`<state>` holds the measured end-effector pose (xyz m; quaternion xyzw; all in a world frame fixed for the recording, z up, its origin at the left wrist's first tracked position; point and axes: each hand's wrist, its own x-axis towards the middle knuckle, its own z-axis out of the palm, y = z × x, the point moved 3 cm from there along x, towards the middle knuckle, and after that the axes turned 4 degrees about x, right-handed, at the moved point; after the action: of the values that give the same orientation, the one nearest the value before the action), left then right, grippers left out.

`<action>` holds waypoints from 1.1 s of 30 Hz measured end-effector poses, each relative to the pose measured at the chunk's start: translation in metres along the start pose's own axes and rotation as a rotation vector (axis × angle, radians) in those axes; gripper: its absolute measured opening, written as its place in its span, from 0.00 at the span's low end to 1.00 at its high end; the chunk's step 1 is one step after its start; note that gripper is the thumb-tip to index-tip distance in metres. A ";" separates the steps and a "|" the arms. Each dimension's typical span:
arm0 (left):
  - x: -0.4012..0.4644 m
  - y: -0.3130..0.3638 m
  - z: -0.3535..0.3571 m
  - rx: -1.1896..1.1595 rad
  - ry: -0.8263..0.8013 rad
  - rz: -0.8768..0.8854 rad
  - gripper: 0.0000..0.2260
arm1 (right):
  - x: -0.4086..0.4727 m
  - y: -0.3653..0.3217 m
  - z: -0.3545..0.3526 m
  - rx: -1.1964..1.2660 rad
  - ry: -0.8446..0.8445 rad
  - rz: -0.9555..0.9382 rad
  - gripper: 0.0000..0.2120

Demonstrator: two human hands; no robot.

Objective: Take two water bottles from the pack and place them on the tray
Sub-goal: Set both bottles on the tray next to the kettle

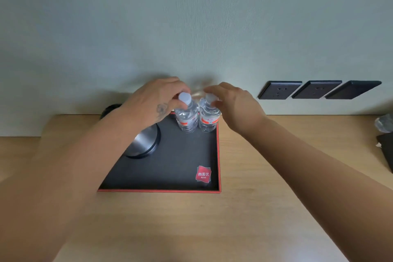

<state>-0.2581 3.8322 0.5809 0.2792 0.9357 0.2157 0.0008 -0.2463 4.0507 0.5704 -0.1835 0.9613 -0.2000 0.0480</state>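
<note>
Two clear water bottles with red labels and white caps stand upright side by side at the far right corner of a black tray (170, 168) with a red rim. My left hand (157, 100) grips the left bottle (187, 117) around its cap. My right hand (234, 104) holds the right bottle (209, 119) at its cap, fingers curled around it. The pack of bottles is out of sight.
A metal kettle base (144, 142) sits on the tray's left side, partly under my left forearm. A red logo (203, 174) marks the tray's near right corner. Three black wall sockets (316, 89) are at the right. Dark objects (386, 144) lie at the table's right edge.
</note>
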 end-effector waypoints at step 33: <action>0.007 0.005 0.013 -0.090 -0.016 -0.323 0.17 | 0.000 0.008 -0.001 0.172 -0.034 0.196 0.21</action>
<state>-0.2593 3.8449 0.5718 0.1266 0.9578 0.2522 0.0552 -0.2491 4.0578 0.5682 -0.0872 0.9529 -0.2729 0.0990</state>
